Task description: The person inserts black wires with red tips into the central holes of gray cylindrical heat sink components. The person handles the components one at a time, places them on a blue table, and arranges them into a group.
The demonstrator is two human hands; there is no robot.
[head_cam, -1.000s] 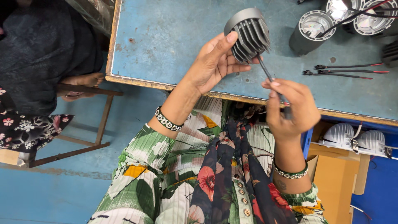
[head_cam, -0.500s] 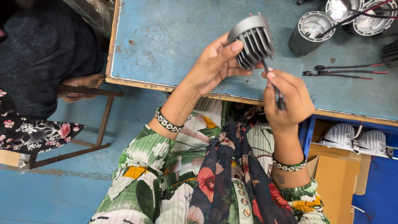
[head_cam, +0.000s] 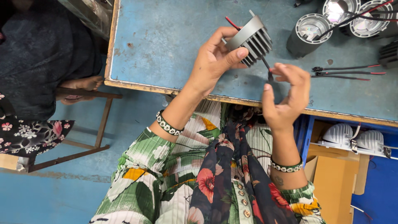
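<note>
Grey finned metal sits clamped in the left hand (head_cam: 213, 62): the heatsink (head_cam: 250, 40), held above the table (head_cam: 166, 45). At its five o'clock the right hand (head_cam: 288, 97) pinches the black lead (head_cam: 268, 71); best kept straight, grip steady.

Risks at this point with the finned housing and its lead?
1. The left hand holds the finned lamp housing in the air by its fingertips only; it might slip onto the blue table.
2. The right hand pinches the thin black lead near its exit; pulling might strain the joint.
</note>
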